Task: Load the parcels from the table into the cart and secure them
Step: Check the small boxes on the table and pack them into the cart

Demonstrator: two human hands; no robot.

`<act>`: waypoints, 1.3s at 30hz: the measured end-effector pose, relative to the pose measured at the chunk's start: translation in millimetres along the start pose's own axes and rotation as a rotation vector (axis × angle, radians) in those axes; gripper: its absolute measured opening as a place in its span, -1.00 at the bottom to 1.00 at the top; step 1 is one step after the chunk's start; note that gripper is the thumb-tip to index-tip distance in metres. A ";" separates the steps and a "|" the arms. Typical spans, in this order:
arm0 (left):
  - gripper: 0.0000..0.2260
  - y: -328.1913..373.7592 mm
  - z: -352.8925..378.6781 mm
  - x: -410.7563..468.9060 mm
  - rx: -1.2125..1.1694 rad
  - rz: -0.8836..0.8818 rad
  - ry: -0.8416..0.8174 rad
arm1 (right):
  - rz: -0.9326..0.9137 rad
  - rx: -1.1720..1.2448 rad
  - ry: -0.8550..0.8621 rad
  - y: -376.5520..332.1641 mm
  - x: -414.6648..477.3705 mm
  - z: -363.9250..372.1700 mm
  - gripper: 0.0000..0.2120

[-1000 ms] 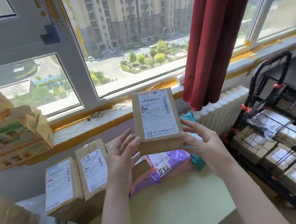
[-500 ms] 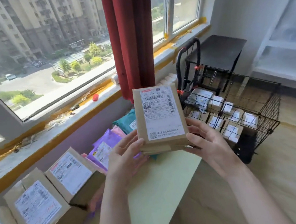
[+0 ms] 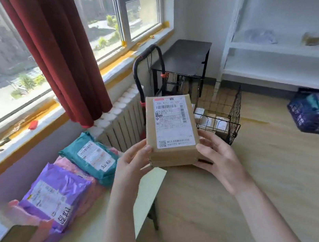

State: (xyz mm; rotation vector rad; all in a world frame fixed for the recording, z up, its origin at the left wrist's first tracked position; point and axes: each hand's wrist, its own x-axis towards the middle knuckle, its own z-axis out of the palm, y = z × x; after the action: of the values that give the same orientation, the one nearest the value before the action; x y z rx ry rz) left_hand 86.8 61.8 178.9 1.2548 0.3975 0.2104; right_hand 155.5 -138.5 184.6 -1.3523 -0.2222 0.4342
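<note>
A brown cardboard parcel [image 3: 171, 127] with a white shipping label is held upright between both hands, past the table's right end. My left hand [image 3: 132, 162] grips its lower left side and my right hand [image 3: 216, 153] grips its lower right corner. Behind the parcel stands the black wire cart [image 3: 230, 114] with several small labelled boxes on its floor, partly hidden by the parcel. On the pale table [image 3: 99, 223] lie a teal mailer bag [image 3: 92, 153], a purple mailer bag [image 3: 56, 196] and pink bags under them.
A white radiator [image 3: 121, 118] and a red curtain [image 3: 61, 52] stand by the window. A black side table [image 3: 186, 54] is behind the cart, white shelving [image 3: 277, 30] along the right wall, and a dark blue bag [image 3: 318, 111] on the wooden floor.
The view has swung right from the table toward the cart. The parcel, held in both hands, has travelled with it and now sits in front of the cart.
</note>
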 end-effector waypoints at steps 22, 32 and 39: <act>-0.74 -67.0 225.1 109.6 0.136 -0.085 -0.064 | 0.062 0.049 0.198 -19.9 67.9 -225.7 -0.33; -0.57 -69.7 249.2 239.3 0.116 -0.139 -0.126 | 0.045 0.068 0.214 -24.0 178.0 -254.4 -0.31; -0.52 -66.2 264.9 354.9 0.139 -0.169 -0.191 | 0.070 0.185 0.238 -24.1 274.9 -275.9 -0.32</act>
State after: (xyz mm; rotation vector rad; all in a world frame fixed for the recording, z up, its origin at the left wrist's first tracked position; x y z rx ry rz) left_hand 513.6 -60.5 120.9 1.3572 0.3552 -0.0821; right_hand 517.4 -271.3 123.9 -1.2191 0.0607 0.3397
